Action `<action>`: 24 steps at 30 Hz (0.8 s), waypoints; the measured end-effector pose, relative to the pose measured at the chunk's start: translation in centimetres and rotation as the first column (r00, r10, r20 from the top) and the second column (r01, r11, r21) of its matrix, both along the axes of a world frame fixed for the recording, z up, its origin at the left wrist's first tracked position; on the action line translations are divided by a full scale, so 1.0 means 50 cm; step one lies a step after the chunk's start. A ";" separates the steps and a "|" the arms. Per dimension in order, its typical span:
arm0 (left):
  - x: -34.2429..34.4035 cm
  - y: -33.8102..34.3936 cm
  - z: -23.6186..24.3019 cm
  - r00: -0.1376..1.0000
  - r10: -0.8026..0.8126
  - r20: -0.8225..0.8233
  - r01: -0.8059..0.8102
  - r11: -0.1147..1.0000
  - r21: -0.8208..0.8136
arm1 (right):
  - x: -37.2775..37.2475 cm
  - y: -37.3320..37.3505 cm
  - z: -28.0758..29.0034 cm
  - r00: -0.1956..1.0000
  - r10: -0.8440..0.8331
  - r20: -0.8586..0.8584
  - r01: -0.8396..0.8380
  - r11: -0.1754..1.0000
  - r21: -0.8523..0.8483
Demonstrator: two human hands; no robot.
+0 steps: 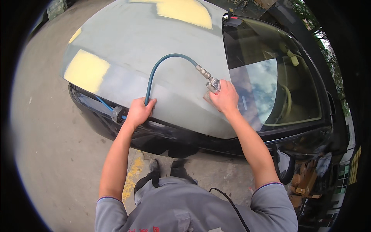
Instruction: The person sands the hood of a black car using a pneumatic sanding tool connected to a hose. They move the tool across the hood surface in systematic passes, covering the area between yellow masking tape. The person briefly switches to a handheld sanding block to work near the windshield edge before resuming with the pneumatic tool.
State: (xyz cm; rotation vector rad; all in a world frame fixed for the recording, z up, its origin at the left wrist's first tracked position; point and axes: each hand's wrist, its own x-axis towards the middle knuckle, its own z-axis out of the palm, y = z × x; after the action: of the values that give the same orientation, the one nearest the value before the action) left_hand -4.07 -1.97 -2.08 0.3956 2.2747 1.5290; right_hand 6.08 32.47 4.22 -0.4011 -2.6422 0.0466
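Observation:
My right hand (225,96) is wrapped round a silver air sander (213,86), held over the hood near the windshield's base. Fingers and palm cover most of the tool, and I cannot tell whether its pad touches the surface. From its brass-coloured and steel couplings (203,72), a blue air hose (170,55) arches up and left. My left hand (140,112) grips that hose at the hood's near edge. Beneath both hands spreads the dull grey car hood (135,46), with a pale yellow filler patch (87,70) toward the front and another yellow patch (185,12) on the far side.
The windshield (286,77) rises right of the hood, with a side mirror (285,166) nearer me. A black ring (117,114) surrounds the hose beside the dark fender (174,137). Cardboard boxes (306,179) are piled at lower right. Concrete floor (42,116) stretches along the left.

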 end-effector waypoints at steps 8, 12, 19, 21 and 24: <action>-0.005 -0.001 0.008 0.996 -0.085 -0.024 0.083 0.993 -0.083 | 0.096 0.111 -0.004 0.997 0.035 -0.062 -0.029 0.994 0.109; -0.009 -0.010 -0.007 0.998 -0.066 -0.019 0.064 0.995 -0.078 | 0.143 0.111 -0.017 0.991 0.098 -0.091 -0.089 0.992 0.094; 0.021 -0.004 0.009 0.986 -0.118 -0.115 0.100 0.983 -0.152 | 0.147 0.163 -0.007 0.988 0.142 -0.053 -0.135 0.982 0.129; 0.049 -0.011 0.000 0.976 -0.127 -0.178 0.096 0.980 -0.172 | 0.156 0.165 -0.011 0.992 0.123 0.030 -0.125 0.989 0.081; 0.096 -0.025 -0.023 0.960 -0.091 -0.265 0.039 0.981 -0.192 | 0.156 0.156 0.000 0.986 0.151 0.071 -0.156 0.985 0.069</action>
State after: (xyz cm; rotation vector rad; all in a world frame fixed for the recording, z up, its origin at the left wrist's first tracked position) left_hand 0.74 -3.21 -3.25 0.6566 2.5591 1.2821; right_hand 13.89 40.27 4.21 -0.1764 -2.7257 -0.0158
